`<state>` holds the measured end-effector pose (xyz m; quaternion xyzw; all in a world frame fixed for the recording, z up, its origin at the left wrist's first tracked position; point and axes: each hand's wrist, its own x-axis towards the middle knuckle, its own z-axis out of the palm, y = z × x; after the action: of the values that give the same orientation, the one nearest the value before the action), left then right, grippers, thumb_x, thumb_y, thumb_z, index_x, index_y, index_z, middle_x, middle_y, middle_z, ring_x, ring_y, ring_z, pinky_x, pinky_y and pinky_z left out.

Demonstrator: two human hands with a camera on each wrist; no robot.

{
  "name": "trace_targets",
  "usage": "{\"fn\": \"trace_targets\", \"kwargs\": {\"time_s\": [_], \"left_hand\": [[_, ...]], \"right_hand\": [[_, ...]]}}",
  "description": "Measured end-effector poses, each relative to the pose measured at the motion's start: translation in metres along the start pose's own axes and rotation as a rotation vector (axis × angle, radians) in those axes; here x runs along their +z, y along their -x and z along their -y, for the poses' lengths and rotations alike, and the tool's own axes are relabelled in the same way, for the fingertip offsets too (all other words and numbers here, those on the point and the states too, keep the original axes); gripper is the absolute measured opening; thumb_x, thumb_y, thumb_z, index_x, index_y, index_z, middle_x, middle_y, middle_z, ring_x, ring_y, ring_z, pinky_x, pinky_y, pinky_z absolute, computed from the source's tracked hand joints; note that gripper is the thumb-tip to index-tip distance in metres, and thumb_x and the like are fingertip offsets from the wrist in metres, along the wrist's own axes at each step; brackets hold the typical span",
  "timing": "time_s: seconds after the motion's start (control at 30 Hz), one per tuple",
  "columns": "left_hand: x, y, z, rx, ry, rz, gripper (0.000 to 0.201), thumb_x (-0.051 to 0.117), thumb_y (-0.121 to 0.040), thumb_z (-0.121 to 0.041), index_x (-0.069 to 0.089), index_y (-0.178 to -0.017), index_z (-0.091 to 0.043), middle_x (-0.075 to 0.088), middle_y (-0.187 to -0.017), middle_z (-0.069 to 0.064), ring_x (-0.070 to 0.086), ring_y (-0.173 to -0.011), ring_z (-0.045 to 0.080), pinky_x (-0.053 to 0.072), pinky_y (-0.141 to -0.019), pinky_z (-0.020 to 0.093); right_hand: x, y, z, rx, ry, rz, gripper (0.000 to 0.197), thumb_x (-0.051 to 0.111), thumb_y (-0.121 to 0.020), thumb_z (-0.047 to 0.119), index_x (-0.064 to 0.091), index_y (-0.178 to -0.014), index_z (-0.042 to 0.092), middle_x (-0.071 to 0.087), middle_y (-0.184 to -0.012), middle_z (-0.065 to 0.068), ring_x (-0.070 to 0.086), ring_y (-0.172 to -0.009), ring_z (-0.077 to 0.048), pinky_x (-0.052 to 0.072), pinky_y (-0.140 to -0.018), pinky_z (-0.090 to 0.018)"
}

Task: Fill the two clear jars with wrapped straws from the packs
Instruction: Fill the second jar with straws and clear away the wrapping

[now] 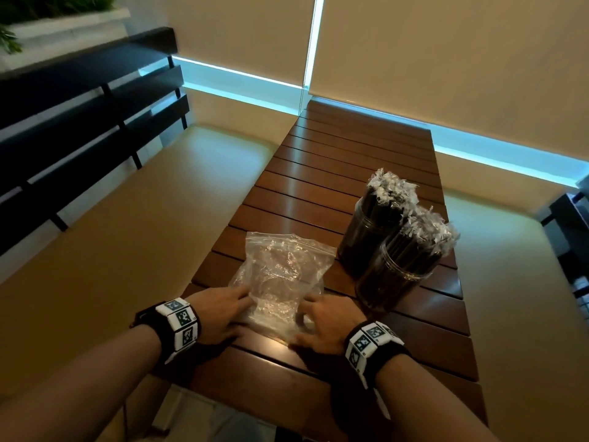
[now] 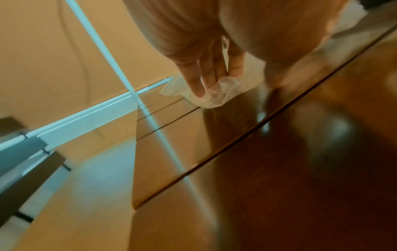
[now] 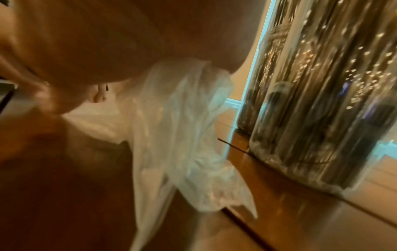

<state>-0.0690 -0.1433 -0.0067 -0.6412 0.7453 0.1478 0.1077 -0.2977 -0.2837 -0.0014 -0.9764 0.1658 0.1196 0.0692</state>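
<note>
Left hand [image 1: 220, 309]: fingers [image 2: 198, 84] straight and close together, tips laid flat on the near left edge of a crumpled, clear, seemingly empty plastic zip bag [image 1: 280, 275]; the left wrist view shows the fingertips pressing the film against the wood, nothing curled round it. Right hand [image 1: 325, 320]: fingers [image 1: 310, 303] lie on the near right edge of the same bag, slightly spread, with the thumb low toward the table edge; the right wrist view is blurred, and whether any finger pinches the film cannot be told from it, though in the head view the hand looks flat on the bag. The bag therefore sits between the two hands, its near corners under the fingertips and its zip end pointing away from the person. It lies flat on a dark brown slatted wooden table [image 1: 334, 161]. Just beside the bag, on the right, stands the nearer clear cylindrical plastic jar [image 1: 395, 279], packed upright with black straws in clear wrappers [image 1: 427, 234], the crinkled wrapper ends fanning above the rim. Touching it from behind is the farther clear jar [image 1: 366, 237], packed the same way. Both jars stand close to the right hand but apart from it. Each wrist carries a black band with white square marker tiles [image 1: 180, 323]. A tan cushioned bench [image 1: 127, 218] runs along the table's left side.
</note>
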Motion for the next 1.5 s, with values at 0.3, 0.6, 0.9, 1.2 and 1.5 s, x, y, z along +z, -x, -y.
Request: {"fn": "trace_targets", "kwargs": {"time_s": [0.3,0.6,0.9,1.2,1.5], "left_hand": [[-0.009,-0.019,0.009,-0.353,0.446,-0.219,0.046,0.048,-0.088,-0.012,0.037,-0.132,-0.02,0.062,-0.115,0.005,0.061,-0.104,0.03,0.044,-0.079,0.032],[-0.006,-0.035,0.003,-0.48,0.198,-0.186,0.035,0.055,-0.091,-0.02,0.039,-0.122,-0.021,0.056,-0.116,0.004,0.064,-0.088,0.027,0.049,-0.068,0.038],[-0.004,-0.026,0.0,0.042,-0.098,-0.124,0.033,0.062,-0.08,-0.041,0.058,-0.107,-0.022,0.057,-0.11,-0.004,0.059,-0.088,0.014,0.054,-0.072,0.027],[-0.009,-0.029,0.006,-0.179,0.017,-0.138,0.049,0.052,-0.083,-0.007,0.044,-0.13,-0.021,0.054,-0.128,0.0,0.057,-0.109,0.023,0.046,-0.09,0.033],[-0.01,-0.046,0.02,-0.49,0.181,-0.148,0.021,0.043,-0.092,-0.018,0.038,-0.112,-0.019,0.06,-0.114,0.007,0.064,-0.095,0.034,0.044,-0.071,0.039]], "right_hand": [[-0.005,0.004,-0.009,0.487,-0.466,-0.063,0.035,0.049,-0.082,0.05,0.066,-0.098,0.024,0.069,-0.097,-0.003,0.064,-0.089,-0.026,0.054,-0.08,-0.037],[0.0,-0.016,0.002,0.758,-0.29,-0.042,0.051,0.058,-0.083,0.057,0.052,-0.119,0.021,0.058,-0.118,-0.003,0.062,-0.103,-0.026,0.051,-0.078,-0.036],[-0.003,-0.011,0.001,0.004,0.099,-0.047,0.036,0.049,-0.093,0.046,0.051,-0.122,0.025,0.049,-0.126,0.0,0.053,-0.109,-0.024,0.05,-0.07,-0.036],[-0.023,-0.03,0.009,0.22,0.021,-0.031,0.026,0.052,-0.088,0.03,0.061,-0.111,0.02,0.066,-0.106,-0.004,0.063,-0.098,-0.027,0.049,-0.073,-0.035],[-0.019,-0.055,-0.003,0.474,-0.134,-0.073,0.027,0.047,-0.093,0.035,0.052,-0.115,0.021,0.067,-0.106,-0.007,0.065,-0.094,-0.03,0.047,-0.072,-0.036]]}}
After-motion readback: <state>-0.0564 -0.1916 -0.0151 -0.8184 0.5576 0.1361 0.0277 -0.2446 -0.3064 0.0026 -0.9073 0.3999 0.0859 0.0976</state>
